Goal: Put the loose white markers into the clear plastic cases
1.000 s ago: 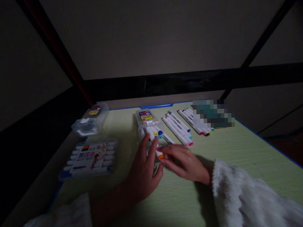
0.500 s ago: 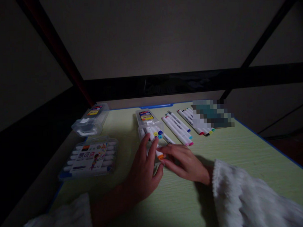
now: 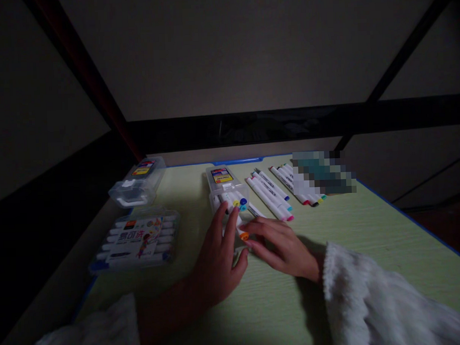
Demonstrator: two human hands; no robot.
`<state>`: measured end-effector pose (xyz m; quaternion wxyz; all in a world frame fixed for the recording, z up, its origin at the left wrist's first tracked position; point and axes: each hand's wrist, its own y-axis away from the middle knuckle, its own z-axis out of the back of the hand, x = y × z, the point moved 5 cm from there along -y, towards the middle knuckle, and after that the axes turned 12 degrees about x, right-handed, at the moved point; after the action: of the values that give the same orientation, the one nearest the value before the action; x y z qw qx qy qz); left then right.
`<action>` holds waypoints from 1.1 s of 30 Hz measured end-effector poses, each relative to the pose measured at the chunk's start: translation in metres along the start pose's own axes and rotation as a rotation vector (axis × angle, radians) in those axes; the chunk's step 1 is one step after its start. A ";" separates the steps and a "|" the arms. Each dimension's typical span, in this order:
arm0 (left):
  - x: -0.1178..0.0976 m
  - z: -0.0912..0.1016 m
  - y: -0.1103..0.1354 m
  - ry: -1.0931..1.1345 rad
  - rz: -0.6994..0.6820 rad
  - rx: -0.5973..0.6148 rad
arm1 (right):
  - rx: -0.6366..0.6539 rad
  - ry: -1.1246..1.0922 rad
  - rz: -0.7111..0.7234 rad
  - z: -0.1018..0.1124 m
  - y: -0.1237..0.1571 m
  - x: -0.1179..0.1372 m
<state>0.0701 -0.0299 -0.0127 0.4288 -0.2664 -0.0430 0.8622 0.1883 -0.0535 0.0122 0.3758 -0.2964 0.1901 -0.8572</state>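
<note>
A clear plastic marker case point(image 3: 226, 188) lies on its side on the pale green table point(image 3: 368, 238), its mouth facing me, with several white markers inside. My left hand point(image 3: 218, 261) rests at the case's mouth, fingers stretched out over the markers. My right hand point(image 3: 280, 246) pinches the orange-capped marker point(image 3: 241, 232) that sticks out of the case, fingertips on its cap end.
A flat marker set in a clear box point(image 3: 136, 241) lies at the left. A second clear case point(image 3: 138, 188) stands behind it. Several loose markers point(image 3: 272, 193) lie in rows at the back right beside a blurred-out patch point(image 3: 322, 174). A dark metal frame point(image 3: 251, 124) runs behind the table.
My right hand has nudged the orange-capped marker slightly further into the case. My left hand has stayed where it was.
</note>
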 end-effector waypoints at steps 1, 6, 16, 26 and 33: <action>0.000 0.000 0.000 0.000 -0.001 -0.001 | -0.004 -0.001 0.003 0.000 0.000 0.000; 0.000 0.000 0.001 -0.013 -0.001 -0.022 | -0.022 0.015 0.011 0.002 0.000 0.001; 0.000 0.000 0.002 -0.030 -0.033 -0.060 | -0.021 0.002 0.020 0.002 0.000 0.001; 0.001 0.001 0.002 -0.012 -0.082 -0.148 | -0.001 0.025 0.008 0.001 0.000 0.000; -0.001 0.001 0.003 -0.016 -0.089 -0.142 | 0.040 0.011 0.000 0.000 0.000 0.000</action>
<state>0.0681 -0.0320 -0.0125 0.4465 -0.2871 -0.1196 0.8390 0.1882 -0.0532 0.0125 0.3808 -0.2839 0.1750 -0.8624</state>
